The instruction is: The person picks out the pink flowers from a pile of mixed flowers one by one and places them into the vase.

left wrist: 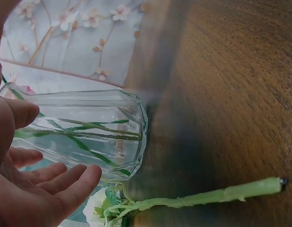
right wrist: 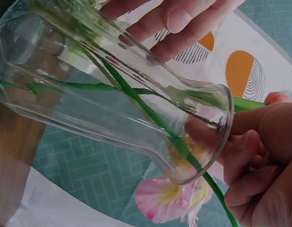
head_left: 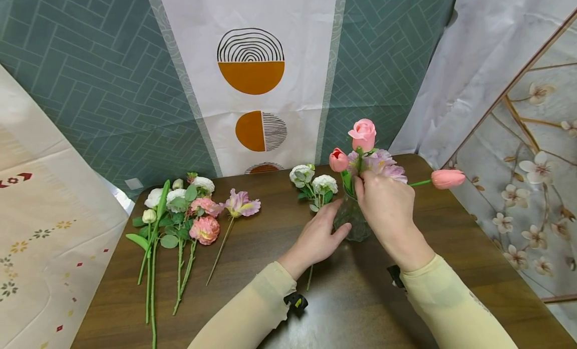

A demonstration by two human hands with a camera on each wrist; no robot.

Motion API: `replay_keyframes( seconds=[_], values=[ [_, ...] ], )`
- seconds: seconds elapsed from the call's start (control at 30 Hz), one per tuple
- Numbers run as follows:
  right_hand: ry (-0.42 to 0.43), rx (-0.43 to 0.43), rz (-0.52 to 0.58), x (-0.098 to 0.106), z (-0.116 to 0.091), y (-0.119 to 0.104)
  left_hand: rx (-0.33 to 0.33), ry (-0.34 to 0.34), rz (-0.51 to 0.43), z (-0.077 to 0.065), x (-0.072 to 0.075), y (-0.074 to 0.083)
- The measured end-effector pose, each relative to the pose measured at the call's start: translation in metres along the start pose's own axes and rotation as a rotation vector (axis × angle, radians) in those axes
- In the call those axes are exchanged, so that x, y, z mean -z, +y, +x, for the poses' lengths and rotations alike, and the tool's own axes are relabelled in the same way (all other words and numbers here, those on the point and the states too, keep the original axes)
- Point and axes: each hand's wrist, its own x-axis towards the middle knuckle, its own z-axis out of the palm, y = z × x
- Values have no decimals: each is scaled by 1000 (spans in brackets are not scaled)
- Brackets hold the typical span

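Note:
A clear glass vase (left wrist: 89,118) stands upright on the table, with several green stems crossing inside it. My left hand (head_left: 317,234) is beside the vase, thumb and fingers spread; whether they touch the glass is hard to tell. At the vase's mouth, the curled fingers of my right hand (head_left: 389,199) pinch a stem, apparently that of the pink rose (head_left: 362,134); the grip is partly hidden. A pink tulip (head_left: 338,160) and a pale purple flower (head_left: 383,163) rise around that hand. Another pink tulip (head_left: 448,179) leans far out to the right.
White flowers (head_left: 324,184) on a stem lie just left of the vase, partly under my left arm. Farther left on the wooden table (head_left: 252,259) are a purple flower (head_left: 242,205), pink blooms (head_left: 205,230) and white ones (head_left: 177,200). Printed cloths hang behind.

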Motion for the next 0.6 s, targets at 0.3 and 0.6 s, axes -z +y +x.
replay_keyframes(
  seconds=[0.3,0.6],
  values=[
    [-15,10,1,0,-2,3,-1,-4,-3,-1,0,0],
    [-37,3,56,5,-4,3,-1,-7,-20,-2,3,-1]
  ],
)
